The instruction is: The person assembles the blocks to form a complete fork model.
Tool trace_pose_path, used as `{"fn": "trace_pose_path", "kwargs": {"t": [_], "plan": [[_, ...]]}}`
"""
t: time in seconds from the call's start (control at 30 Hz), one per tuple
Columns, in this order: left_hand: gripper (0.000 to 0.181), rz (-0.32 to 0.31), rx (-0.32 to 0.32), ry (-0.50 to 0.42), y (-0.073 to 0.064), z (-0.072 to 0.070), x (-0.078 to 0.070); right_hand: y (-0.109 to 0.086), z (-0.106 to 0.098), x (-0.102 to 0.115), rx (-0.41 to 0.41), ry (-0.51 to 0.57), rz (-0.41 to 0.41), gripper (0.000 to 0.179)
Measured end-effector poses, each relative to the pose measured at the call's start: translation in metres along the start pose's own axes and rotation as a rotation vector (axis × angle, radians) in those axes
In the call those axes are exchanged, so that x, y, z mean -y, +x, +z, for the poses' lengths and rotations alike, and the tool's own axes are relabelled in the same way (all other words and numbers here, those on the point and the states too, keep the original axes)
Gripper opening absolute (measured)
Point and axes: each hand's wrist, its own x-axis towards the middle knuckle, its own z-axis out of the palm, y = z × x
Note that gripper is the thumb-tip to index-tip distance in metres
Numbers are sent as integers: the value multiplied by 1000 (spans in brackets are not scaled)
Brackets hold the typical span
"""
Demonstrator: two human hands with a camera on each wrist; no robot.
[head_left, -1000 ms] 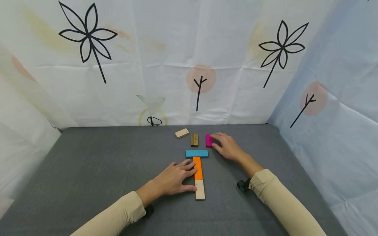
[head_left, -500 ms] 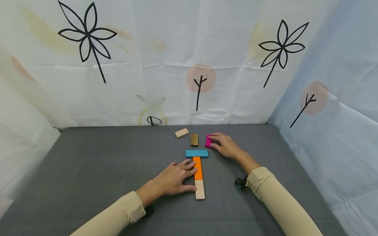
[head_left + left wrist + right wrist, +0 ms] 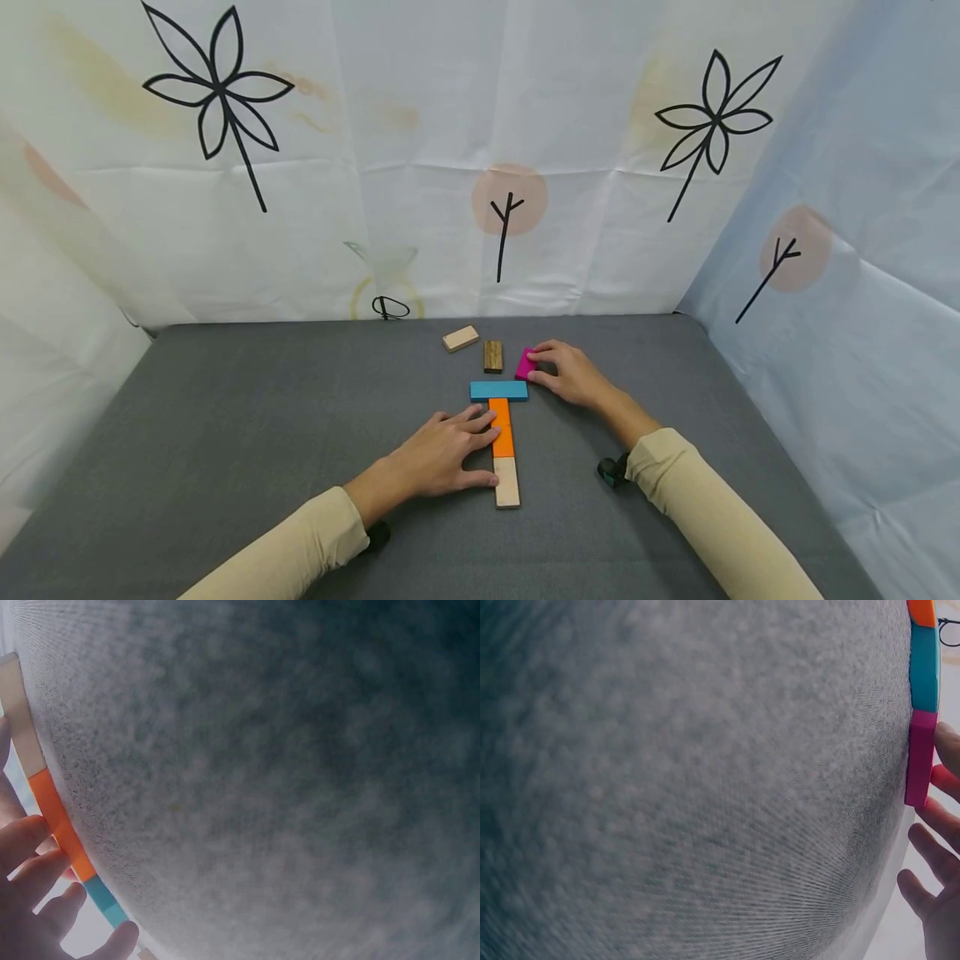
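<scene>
left hand (image 3: 441, 454) touches orange block (image 3: 506, 440); right hand (image 3: 573, 375) pinches magenta block (image 3: 523, 364)

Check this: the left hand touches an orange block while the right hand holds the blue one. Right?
No: the right hand holds the pink block, not the blue block, as the head view shows. The left hand does touch an orange block.

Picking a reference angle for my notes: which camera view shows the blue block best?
The head view: the blue block shows uncovered, lying crosswise beyond the orange strip. The left wrist view catches only part of it, lower left; the right wrist view, only its side, upper right, beside the magenta block.
</scene>
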Motion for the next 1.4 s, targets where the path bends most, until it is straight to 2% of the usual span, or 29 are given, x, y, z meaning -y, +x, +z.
{"fn": "trace_pose_path", "kwargs": {"t": [0.27, 0.6, 1.03, 1.23, 1.4], "plan": [[73, 7, -3, -9, -1, 0, 0, -1, 0, 2, 15, 20, 17, 42], [72, 3, -1, -13, -1, -1, -1, 0, -1, 1, 43, -9, -22, 43], [73, 0, 6, -12, 0, 0, 0, 0, -3, 3, 52, -21, -26, 44], [73, 4, 4, -14, 0, 1, 0, 2, -3, 3, 28, -19, -30, 42], [73, 7, -1, -5, 1, 1, 1, 9, -2, 12, -2, -53, -45, 47]]}}
